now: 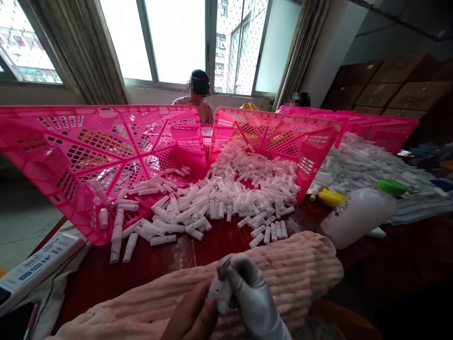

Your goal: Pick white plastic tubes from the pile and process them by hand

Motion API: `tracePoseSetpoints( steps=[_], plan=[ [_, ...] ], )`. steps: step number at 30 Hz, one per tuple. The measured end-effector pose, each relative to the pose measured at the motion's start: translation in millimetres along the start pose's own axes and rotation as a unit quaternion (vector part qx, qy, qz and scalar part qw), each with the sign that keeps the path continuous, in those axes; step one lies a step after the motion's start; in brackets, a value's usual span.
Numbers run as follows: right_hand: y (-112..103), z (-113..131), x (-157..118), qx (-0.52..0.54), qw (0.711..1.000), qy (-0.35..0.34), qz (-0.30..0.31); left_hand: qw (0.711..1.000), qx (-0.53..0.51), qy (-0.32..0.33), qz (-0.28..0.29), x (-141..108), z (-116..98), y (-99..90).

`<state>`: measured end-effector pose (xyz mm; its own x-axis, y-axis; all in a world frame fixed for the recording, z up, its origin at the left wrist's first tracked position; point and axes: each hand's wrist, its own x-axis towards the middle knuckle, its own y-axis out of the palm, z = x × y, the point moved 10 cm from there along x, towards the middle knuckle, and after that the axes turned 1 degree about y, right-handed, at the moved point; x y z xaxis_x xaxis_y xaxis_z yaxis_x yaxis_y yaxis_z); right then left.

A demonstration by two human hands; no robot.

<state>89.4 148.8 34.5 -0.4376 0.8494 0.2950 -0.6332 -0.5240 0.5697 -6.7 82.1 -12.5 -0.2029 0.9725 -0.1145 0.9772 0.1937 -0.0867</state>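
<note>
My left hand is bare, and its fingers are closed on a small white plastic tube with dark print. Wearing a white glove, my right hand pinches the top end of that same piece. Its fingertips look grey and dirty. Both hands are above a ribbed pink towel at the table's near edge. Beyond it lies a heap of similar white printed tubes, spilling from two tipped pink baskets. A few tubes lie side by side close to the towel.
The left pink basket and right pink basket stand tilted behind the heap. A white bottle with a green cap leans at right, near a yellow item. A long white box lies left. Two people sit beyond.
</note>
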Motion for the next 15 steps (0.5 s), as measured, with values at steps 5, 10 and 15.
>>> tracePoseSetpoints(
  steps=[5, 10, 15],
  plan=[
    [-32.2, 9.8, 11.4, -0.019, 0.994, 0.016, -0.104, 1.000, 0.016, 0.013, 0.017, -2.4, -4.7, 9.1],
    [-2.3, -1.0, 1.5, -0.111, 0.994, -0.024, -0.008, 0.997, -0.078, -0.006, -0.006, 1.3, 8.0, 11.5],
    [3.5, -21.3, -7.5, -0.009, 0.999, 0.032, 0.030, 0.970, -0.217, -0.092, 0.065, 0.8, 33.8, 31.9]
  ],
)
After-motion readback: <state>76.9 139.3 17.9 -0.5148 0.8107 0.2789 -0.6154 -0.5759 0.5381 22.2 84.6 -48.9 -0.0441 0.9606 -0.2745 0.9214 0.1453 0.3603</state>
